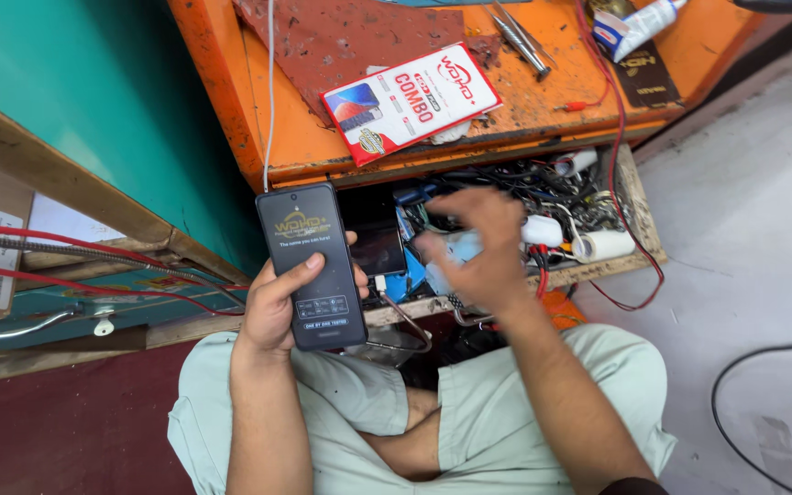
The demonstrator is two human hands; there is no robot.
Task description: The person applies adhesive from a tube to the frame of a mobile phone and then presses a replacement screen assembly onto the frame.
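One head view shows it all: an orange workbench (543, 101) carries a red-and-white flat package (412, 99), metal tweezers (520, 38) and a small tube (636, 27), while an open drawer (630, 197) beneath is crammed with tangled wires that partly hide its contents. A white cable (269, 92) drops to the black phone (312, 266), held upright before the drawer. The left hand (277, 307) is clamped round the phone, thumb resting on its screen. The right hand (477, 252), blurred, hovers over the drawer with fingers curled; whether it grips anything cannot be told
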